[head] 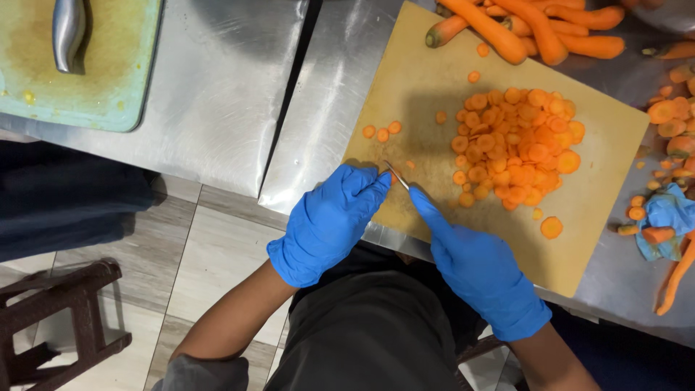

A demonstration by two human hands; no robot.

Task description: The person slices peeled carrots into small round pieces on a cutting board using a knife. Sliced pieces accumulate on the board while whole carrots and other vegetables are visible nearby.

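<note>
Both my hands wear blue gloves at the near edge of a tan cutting board (601, 188). My right hand (474, 264) grips a knife (396, 174), which shows only as a thin blade seen edge-on, with the forefinger stretched along its back. My left hand (327, 221) is curled on the board right beside the blade; whatever lies under its fingers is hidden. A heap of orange carrot slices (514, 148) lies in the middle of the board. Two loose slices (381, 132) sit just beyond my left hand.
Whole peeled carrots (521, 29) lie across the board's far corner. Carrot ends and a blue cloth (670, 213) sit on the steel table (217, 94) at the right. A teal board (108, 94) bearing a metal tool (69, 32) is far left. A dark stool (58, 311) stands on the tiled floor.
</note>
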